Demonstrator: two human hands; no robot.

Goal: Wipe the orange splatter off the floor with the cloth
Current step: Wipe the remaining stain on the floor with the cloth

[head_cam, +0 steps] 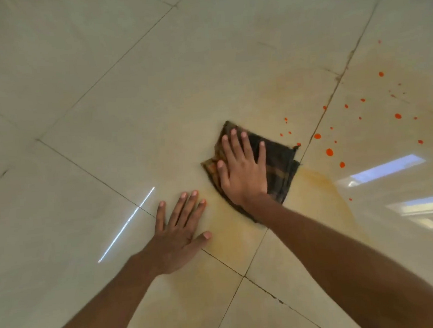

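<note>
The glossy cream tile floor [130,74] shows dark grout lines and a yellow smear [231,230]. Orange drops [329,152] (still unwiped) lie just right of the dark checked cloth [279,164]. The right hand [241,169] presses it, fingers spread. The left hand [179,234] rests flat, open, beside it.

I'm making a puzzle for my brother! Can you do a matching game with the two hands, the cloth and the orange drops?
Things:
1. left hand
2. right hand
3. cloth
4. orange drops

States:
A. dark and checked, under a palm
B. scattered to the right of the cloth
C. flat on the bare floor
D. pressing on the cloth

Pairs: 1-C, 2-D, 3-A, 4-B
</note>
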